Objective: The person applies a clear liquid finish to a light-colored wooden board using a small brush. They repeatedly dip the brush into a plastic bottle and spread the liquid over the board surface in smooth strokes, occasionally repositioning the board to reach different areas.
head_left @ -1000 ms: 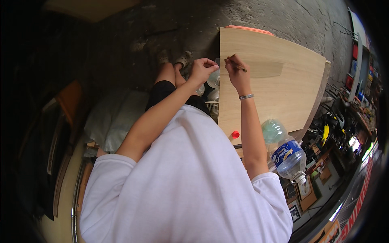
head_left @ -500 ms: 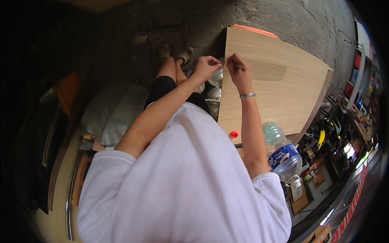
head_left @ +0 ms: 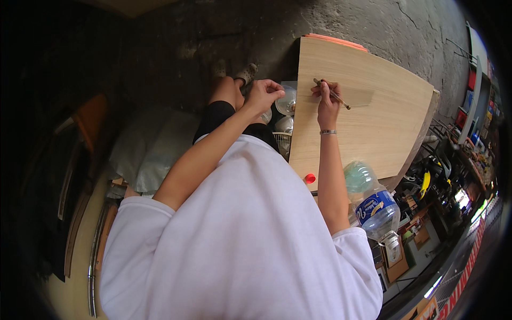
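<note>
My right hand is over the upper part of a pale wood-grain board. Its fingers close around a slim, brownish, pen-like tool, slanting down to the right; its exact kind is unclear. Beside that hand, a thin greyish see-through strip lies on the board. Just left of the board's edge, my left hand has thumb and fingertips pinched together; whatever is between them is too small to make out. A clear sheet-like corner shows near these fingertips.
A red cap sits at the board's near left edge. A large clear bottle with a blue label lies beside my right forearm. Clear containers and a white basket stand left of the board. Orange sheets stick out at its far edge.
My right hand has moved right, away from the board's left edge, and the tool now shows lengthwise. My left hand has drawn slightly left, widening the gap between the hands.
</note>
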`<move>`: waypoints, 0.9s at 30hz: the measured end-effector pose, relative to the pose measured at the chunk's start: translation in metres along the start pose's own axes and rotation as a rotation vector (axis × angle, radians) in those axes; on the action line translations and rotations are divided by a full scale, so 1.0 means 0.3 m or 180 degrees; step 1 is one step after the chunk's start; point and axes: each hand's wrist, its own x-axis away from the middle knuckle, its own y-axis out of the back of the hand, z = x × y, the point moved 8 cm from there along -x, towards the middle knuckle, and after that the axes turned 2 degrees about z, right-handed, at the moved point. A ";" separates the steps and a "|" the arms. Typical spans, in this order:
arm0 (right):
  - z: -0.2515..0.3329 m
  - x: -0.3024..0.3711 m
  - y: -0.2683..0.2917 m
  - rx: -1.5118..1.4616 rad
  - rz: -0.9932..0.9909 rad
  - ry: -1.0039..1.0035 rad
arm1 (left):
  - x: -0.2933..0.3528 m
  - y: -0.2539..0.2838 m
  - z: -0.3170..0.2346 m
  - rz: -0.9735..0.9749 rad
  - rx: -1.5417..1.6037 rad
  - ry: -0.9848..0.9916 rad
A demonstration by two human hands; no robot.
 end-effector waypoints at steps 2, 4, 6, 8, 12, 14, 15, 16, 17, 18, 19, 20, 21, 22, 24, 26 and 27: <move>-0.032 -0.014 0.010 -0.0102 -0.0028 -0.0004 | -0.006 0.011 0.014 0.0002 0.0070 0.0078; -0.048 -0.014 0.016 -0.0088 -0.0071 0.0029 | -0.013 0.020 0.007 0.0024 0.0237 -0.0130; -0.056 -0.012 0.015 -0.0164 -0.0050 0.0010 | -0.017 0.009 0.022 0.0035 0.0260 -0.0128; -0.052 -0.012 0.016 -0.0171 -0.0023 0.0014 | -0.017 0.014 0.040 0.0036 0.0186 -0.0111; -0.039 -0.017 0.013 -0.0066 -0.0040 0.0027 | -0.003 0.095 0.074 -0.0219 0.0381 0.0130; -0.036 -0.012 0.011 -0.0027 -0.0074 -0.0013 | 0.026 0.089 0.080 -0.0146 0.0647 0.0215; -0.033 -0.011 0.008 -0.0014 -0.0053 -0.0032 | 0.027 0.074 0.057 -0.0119 0.0730 0.0047; -0.028 -0.009 0.005 0.0004 -0.0047 -0.0025 | 0.024 0.050 0.042 -0.0134 0.0752 -0.0003; -0.021 -0.004 -0.004 0.0060 0.0026 -0.0023 | 0.021 0.026 0.022 -0.0135 0.0782 -0.0070; -0.012 -0.001 -0.011 0.0119 0.0078 -0.0003 | 0.019 0.016 0.011 -0.0285 0.0550 -0.0041; -0.001 0.005 -0.020 0.0171 0.0142 0.0025 | 0.018 0.005 -0.001 -0.0413 0.0327 -0.0028; 0.016 0.010 -0.031 0.0523 0.0221 0.0108 | 0.019 -0.003 -0.013 -0.0546 0.0104 -0.0056; 0.033 0.016 -0.043 0.0865 0.0313 0.0193 | 0.020 -0.005 -0.018 -0.0698 -0.0013 -0.0026; 0.047 0.023 -0.054 0.1202 0.0393 0.0266 | 0.021 -0.005 -0.025 -0.0855 -0.0132 -0.0037; 0.069 0.031 -0.071 0.1424 0.0477 0.0364 | 0.024 -0.010 -0.029 -0.1067 -0.0288 -0.0057; 0.087 0.032 -0.089 0.1560 0.0576 0.0495 | 0.025 -0.021 -0.022 -0.1172 -0.0375 -0.0023; 0.092 0.030 -0.095 0.1692 0.0601 0.0543 | 0.024 -0.030 -0.023 -0.1201 -0.0382 -0.0070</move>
